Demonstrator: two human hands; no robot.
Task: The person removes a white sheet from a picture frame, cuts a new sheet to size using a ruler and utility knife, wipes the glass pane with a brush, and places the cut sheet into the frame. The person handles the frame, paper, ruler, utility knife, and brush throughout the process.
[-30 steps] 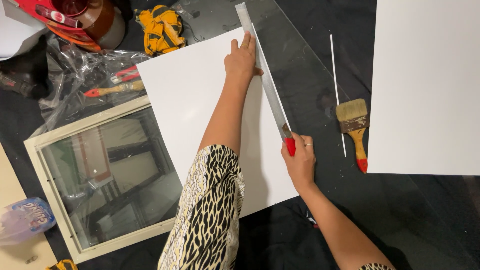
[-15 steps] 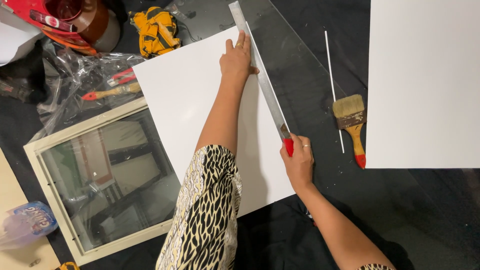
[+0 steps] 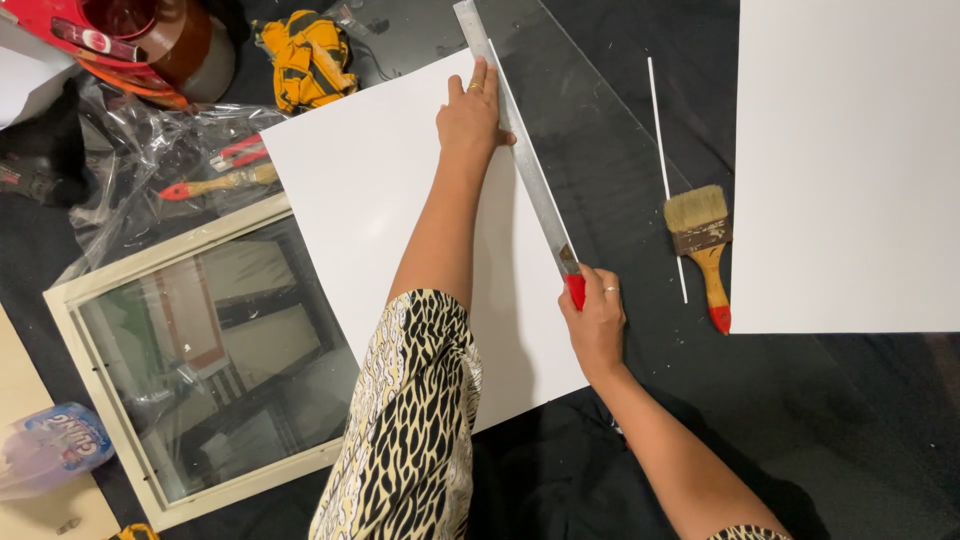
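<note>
We see the left hand (image 3: 472,118) pressed flat, fingers spread, on the upper part of a long metal ruler (image 3: 520,160) and on the white board (image 3: 400,220) beneath it; its grip is open and closes on nothing, only bearing down. The ruler runs slantwise along the right edge of that board, from the top of the view down toward the right hand (image 3: 597,325). The right hand has its grip closed around a red-handled cutter (image 3: 574,288), whose tip sits against the lower end of the ruler, at the board's edge. The board lies on a dark table (image 3: 860,430), with a sheet of clear glass (image 3: 620,130) showing just beyond the ruler. To the right of the glass we find a thin white strip (image 3: 665,170) and a paintbrush (image 3: 703,245) with pale bristles and a red-tipped wooden handle, lying just beside a second large white board (image 3: 850,160). To the left of the working board rests a framed glass pane (image 3: 215,365) in a cream frame, and above it crumpled clear plastic (image 3: 140,140) with a second small brush (image 3: 215,184) on it. A yellow and black cloth (image 3: 312,55) lies near the top edge.
</note>
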